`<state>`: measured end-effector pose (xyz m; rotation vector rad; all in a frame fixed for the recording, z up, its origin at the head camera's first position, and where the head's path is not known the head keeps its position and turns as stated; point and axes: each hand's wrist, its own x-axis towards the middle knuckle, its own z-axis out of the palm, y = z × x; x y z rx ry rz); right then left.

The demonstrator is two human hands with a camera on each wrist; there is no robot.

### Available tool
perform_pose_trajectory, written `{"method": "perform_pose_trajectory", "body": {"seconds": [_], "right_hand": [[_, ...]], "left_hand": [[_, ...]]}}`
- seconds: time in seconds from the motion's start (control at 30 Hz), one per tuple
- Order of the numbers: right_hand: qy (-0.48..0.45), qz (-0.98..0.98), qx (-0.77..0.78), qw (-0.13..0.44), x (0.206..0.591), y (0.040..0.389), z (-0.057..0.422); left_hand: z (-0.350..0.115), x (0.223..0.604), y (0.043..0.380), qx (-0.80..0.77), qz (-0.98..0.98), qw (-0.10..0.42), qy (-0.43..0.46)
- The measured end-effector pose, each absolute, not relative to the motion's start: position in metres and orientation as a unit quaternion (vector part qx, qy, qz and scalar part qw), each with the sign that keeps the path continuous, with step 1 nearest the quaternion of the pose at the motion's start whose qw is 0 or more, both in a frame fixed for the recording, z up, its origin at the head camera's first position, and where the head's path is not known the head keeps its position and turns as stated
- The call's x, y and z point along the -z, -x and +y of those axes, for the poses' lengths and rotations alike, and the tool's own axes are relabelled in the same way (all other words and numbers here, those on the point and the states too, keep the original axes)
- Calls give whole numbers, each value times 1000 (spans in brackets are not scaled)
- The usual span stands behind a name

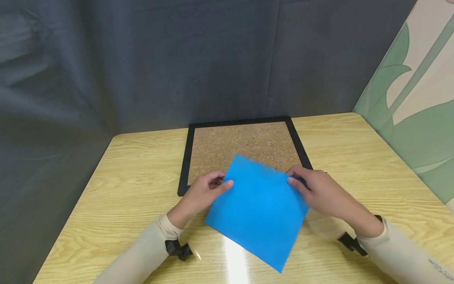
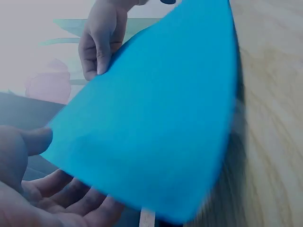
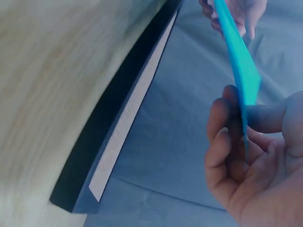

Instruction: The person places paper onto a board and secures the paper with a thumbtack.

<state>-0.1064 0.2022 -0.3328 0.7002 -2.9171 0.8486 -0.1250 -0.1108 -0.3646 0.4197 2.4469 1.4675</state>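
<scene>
Nearest us: our pale sleeves [image 1: 142,252], a black wrist device [image 1: 177,249] on each, small dark print on the right one. Both hands were grasping the same thing. Our left hand [image 1: 200,193] pinched the blue sheet [image 1: 260,213] partway along its left edge, thumb on the upper face, fingers behind. Our right hand [image 1: 320,191] pinched it near the upper right corner, same grip. Sheet spanned the gap between the hands, tilted, one corner pointing back at us; we couldn't tell if that corner touched the counter [image 1: 138,177]. Bright glare on the wood just our side of it. Just beyond the hands, we had a black-framed cork board [image 1: 230,144] lying flat; from our head view the sheet covered part of its near edge. Farther out, dark cloth [image 1: 195,63] hung behind the board, and a wall [image 1: 425,90] with green leaf shapes stood past the right hand.
</scene>
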Motion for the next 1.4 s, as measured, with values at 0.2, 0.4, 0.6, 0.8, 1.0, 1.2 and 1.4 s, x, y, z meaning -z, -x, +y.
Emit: {"method": "perform_pose_trajectory", "body": {"seconds": [0.2,0.4,0.6,0.8,1.0,1.2,1.4], "right_hand": [[-207,-935,-287,32,327,110,210],[-198,-936,-287,40,325,111,215],[-192,-933,-303,15,323,112,217],[-199,-905,-376,-17,324,117,223],[-195,-866,-448,-110,335,123,225],[-224,-852,-450,-143,355,125,217],[-205,-851,-464,-135,359,127,213]], "left_hand": [[-110,366,125,-492,841,156,-163],[-110,368,124,-492,843,143,-165],[-114,370,126,-501,847,130,-120],[-121,361,133,-542,834,93,-44],[-122,354,135,-592,802,78,12],[-122,354,135,-600,795,81,18],[-130,352,139,-595,798,100,-9]]}}
